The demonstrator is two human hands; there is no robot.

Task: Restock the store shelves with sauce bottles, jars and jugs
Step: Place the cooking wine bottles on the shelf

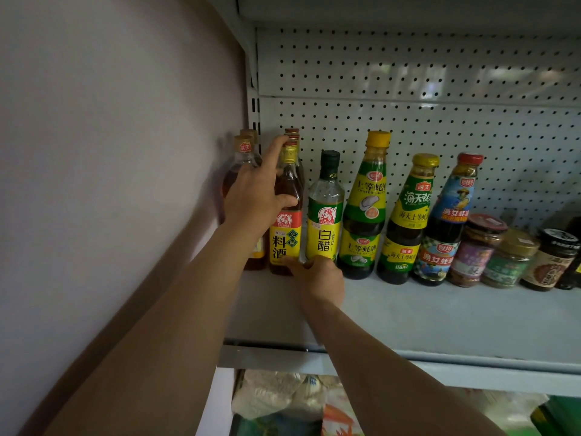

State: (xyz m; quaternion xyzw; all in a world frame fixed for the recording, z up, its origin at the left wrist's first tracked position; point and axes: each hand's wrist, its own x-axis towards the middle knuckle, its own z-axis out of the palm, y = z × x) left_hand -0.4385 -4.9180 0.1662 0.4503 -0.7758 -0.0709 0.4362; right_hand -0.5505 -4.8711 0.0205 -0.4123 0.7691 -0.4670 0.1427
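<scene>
On the grey shelf (440, 316) stands a row of bottles. My left hand (254, 196) grips the upper part of a brown cooking wine bottle (287, 215) with a yellow label; its index finger reaches up by the cap. My right hand (317, 275) sits at the shelf's surface, fingers curled against the bases of that bottle and the white vinegar bottle (325, 215) beside it. More amber bottles (242, 162) stand behind my left hand, partly hidden.
To the right stand two oyster sauce bottles (364, 209) (407, 221), a blue-labelled sauce bottle (446, 221) and several jars (478, 250). A plain wall (119, 152) closes the left side. Pegboard (424, 89) backs the shelf. Bagged goods (283, 398) lie on the shelf below.
</scene>
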